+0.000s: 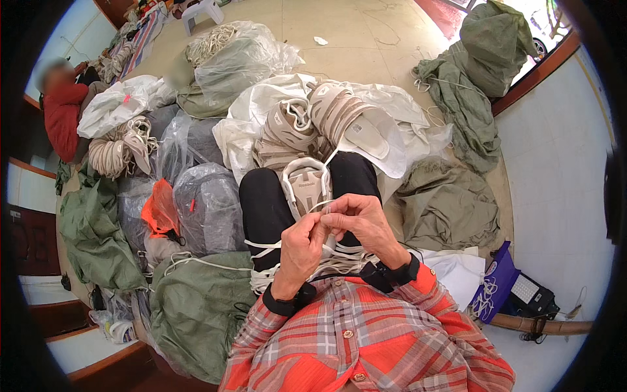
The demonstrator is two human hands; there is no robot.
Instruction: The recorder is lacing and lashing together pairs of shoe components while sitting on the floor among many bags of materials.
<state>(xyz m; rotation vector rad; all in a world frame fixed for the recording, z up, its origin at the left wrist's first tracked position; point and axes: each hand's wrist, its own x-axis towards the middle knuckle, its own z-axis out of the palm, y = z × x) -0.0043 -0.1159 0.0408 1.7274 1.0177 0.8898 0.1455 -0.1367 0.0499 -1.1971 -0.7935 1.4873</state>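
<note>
My left hand (299,253) and my right hand (364,224) meet above my lap. Both are closed, their fingertips pinching a thin white shoelace (319,204). Just beyond them a beige and white shoe upper (305,186) stands between my knees, heel opening toward the far side. The lace seems to run to this upper, though my fingers hide part of it. Below my hands, a bundle of loose white laces (258,282) lies across my lap. Past my knees are nested stacks of similar uppers, one on the left (286,134) and one on the right (339,111).
White sheeting (405,104) lies under the stacks. Clear plastic bags (209,209) and green sacks (196,307) crowd the left; more green sacks (447,202) lie right. A purple bag (496,284) with laces hangs at lower right. A person in red (62,117) sits far left.
</note>
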